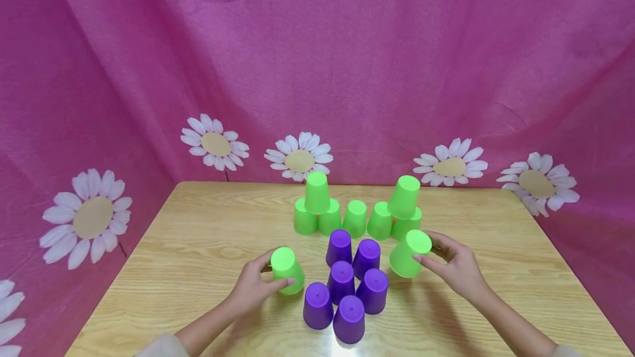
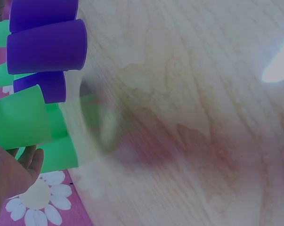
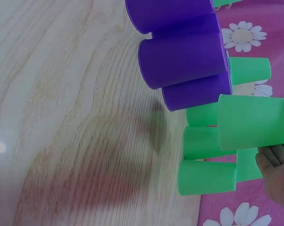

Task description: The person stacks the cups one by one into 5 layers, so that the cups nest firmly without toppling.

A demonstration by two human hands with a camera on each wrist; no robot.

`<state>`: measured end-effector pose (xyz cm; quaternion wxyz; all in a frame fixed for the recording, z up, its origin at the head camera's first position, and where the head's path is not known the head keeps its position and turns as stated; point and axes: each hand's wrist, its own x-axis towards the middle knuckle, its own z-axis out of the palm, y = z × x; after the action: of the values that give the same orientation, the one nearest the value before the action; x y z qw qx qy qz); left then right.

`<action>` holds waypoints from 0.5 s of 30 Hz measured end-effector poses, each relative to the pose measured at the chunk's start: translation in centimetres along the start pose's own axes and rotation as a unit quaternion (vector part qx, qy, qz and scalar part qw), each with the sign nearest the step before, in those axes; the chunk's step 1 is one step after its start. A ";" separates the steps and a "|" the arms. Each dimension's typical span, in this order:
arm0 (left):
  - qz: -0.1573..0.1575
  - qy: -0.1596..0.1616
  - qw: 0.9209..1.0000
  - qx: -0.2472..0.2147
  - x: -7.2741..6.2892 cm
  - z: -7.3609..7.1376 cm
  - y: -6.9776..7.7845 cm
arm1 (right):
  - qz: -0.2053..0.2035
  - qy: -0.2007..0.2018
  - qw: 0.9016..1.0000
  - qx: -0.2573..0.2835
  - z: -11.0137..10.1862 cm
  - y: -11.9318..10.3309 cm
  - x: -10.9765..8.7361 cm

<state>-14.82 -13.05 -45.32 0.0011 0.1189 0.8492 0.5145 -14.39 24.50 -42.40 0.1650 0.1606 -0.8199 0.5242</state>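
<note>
My left hand grips an upside-down green cup between thumb and fingers, left of the purple cups. A second green cup, tilted, is held by my right hand to their right. Both held cups look raised off the table, as the left wrist view shows for the left-hand cup and the right wrist view for the right-hand cup. Between the hands stand several upside-down purple cups in a close group. Behind them runs a row of green cups.
On the row's left end sits an upper green cup, and on its right end another upper green cup. The wooden table carries everything. A pink cloth with daisies hangs behind and at the sides.
</note>
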 end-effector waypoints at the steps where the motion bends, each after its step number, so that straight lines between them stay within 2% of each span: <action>1: 0.001 0.000 1.000 0.000 0.1 0.0 0.1 | 0.001 0.004 1.000 0.001 0.1 0.0 0.1; 8: -0.010 0.021 1.000 -0.016 0.4 0.3 0.2 | 0.009 0.034 0.999 0.006 0.5 0.1 0.6; 15: -0.031 0.044 0.998 -0.043 0.5 0.5 0.3 | 0.016 0.042 0.999 0.005 0.7 0.2 1.1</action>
<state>-15.20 -12.35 -45.27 -0.0147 0.0693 0.8287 0.5552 -15.49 23.86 -42.32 0.1906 0.1263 -0.8122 0.5368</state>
